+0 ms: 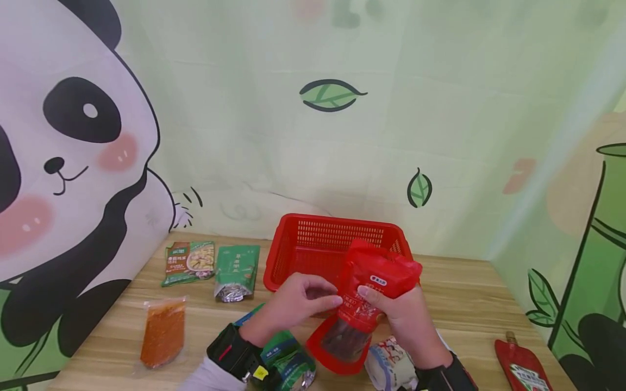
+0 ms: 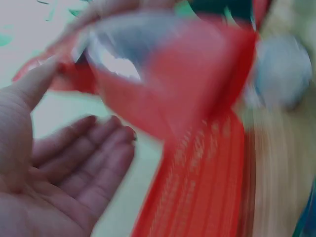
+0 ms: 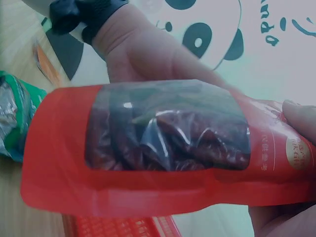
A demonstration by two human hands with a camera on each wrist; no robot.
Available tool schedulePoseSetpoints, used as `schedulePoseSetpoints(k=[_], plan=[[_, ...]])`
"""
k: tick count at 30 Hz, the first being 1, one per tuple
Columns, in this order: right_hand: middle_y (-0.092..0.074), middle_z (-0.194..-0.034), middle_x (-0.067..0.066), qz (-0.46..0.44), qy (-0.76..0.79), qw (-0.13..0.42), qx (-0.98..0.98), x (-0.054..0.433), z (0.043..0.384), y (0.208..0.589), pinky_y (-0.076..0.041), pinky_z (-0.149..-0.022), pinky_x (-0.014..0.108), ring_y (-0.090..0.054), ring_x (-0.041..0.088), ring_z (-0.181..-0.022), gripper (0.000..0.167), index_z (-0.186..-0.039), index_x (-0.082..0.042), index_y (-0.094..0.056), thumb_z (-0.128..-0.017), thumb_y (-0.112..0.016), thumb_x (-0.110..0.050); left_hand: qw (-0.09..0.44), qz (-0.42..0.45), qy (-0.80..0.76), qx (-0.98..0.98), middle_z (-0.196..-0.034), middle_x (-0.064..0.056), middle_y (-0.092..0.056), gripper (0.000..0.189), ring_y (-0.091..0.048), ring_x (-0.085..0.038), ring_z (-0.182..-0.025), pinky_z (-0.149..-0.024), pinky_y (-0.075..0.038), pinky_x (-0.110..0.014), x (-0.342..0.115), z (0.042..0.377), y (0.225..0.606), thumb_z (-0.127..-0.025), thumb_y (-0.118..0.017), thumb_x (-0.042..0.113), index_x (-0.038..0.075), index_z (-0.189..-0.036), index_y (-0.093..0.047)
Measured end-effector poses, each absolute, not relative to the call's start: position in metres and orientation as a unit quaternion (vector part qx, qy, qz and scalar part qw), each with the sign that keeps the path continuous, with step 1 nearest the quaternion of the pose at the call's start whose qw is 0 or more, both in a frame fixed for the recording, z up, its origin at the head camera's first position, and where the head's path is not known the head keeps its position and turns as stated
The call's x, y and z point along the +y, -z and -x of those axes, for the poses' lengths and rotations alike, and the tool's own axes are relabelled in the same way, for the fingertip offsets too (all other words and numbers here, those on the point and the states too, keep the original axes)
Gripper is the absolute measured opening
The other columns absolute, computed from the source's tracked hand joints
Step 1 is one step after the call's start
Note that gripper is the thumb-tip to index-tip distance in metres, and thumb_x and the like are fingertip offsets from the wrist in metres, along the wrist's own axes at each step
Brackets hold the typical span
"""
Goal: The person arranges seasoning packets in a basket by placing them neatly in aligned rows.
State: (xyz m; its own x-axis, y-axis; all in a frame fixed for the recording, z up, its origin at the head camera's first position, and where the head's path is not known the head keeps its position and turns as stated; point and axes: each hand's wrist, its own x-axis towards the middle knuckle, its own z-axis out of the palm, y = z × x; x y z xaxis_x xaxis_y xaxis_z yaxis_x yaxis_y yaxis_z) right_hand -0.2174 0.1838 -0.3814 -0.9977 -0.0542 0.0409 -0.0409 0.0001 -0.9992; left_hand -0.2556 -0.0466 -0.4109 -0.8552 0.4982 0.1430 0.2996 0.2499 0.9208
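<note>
My right hand [image 1: 413, 323] grips a red pouch [image 1: 362, 320] by its side, the thumb lying across the printed front. A clear window on the pouch shows dark reddish-brown dried pieces inside [image 3: 168, 138]. The pouch is held tilted in front of the red plastic basket [image 1: 280, 255], overlapping its near right part in the head view. At the pouch's left edge is my left hand [image 1: 300, 298], its fingertips right beside the pouch. In the left wrist view, that hand's fingers [image 2: 103, 173] are extended with the palm bare, and its thumb overlaps the pouch's end.
Back left lie a green packet with a food picture [image 1: 199, 260] and a green pouch with a silver end [image 1: 237, 269]. An orange-brown sauce bag [image 1: 163, 334] lies nearer. Below my hands are green packets [image 1: 288, 355] and a white printed packet [image 1: 391, 364]. A red spouted pouch [image 1: 520, 361] lies right.
</note>
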Motion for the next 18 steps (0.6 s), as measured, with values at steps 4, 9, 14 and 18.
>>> schedulePoseSetpoints(k=[4,9,14,18], plan=[[-0.056,-0.142,0.003,0.040,0.709,-0.009,0.704,0.192,0.220,0.380,-0.059,-0.095,0.042,-0.056,0.028,-0.129,0.070,-0.145,-0.025,-0.037,-0.090,-0.080,-0.025,0.002,-0.264,-0.471,0.842,-0.109,0.008,-0.078,0.030,-0.073,-0.011,-0.095,-0.086,-0.060,-0.028,-0.054,0.269,0.417,-0.096,-0.069,0.043,0.024,-0.118,-0.076],[-0.055,-0.143,0.003,0.033,0.714,-0.008,0.700,0.198,0.222,0.381,-0.059,-0.095,0.041,-0.057,0.027,-0.129,0.068,-0.146,-0.026,-0.037,-0.092,-0.078,-0.027,-0.076,-0.284,-0.304,0.906,-0.112,0.007,-0.077,0.037,-0.071,-0.012,-0.099,-0.090,-0.060,-0.032,-0.061,0.285,0.425,-0.092,-0.074,0.044,0.022,-0.122,-0.073],[-0.055,-0.144,0.002,0.033,0.716,-0.014,0.698,0.201,0.223,0.383,-0.058,-0.096,0.042,-0.056,0.028,-0.131,0.069,-0.147,-0.025,-0.037,-0.092,-0.078,-0.027,-0.110,-0.302,-0.223,0.920,-0.112,0.004,-0.078,0.041,-0.072,-0.015,-0.101,-0.091,-0.060,-0.034,-0.066,0.295,0.433,-0.089,-0.078,0.044,0.019,-0.120,-0.075],[-0.056,-0.143,0.001,0.023,0.710,-0.026,0.704,0.204,0.224,0.383,-0.058,-0.096,0.041,-0.057,0.027,-0.130,0.070,-0.147,-0.025,-0.038,-0.091,-0.079,-0.029,-0.109,-0.301,-0.199,0.926,-0.110,0.005,-0.079,0.044,-0.072,-0.012,-0.095,-0.088,-0.060,-0.031,-0.068,0.300,0.438,-0.088,-0.076,0.051,0.020,-0.119,-0.076]])
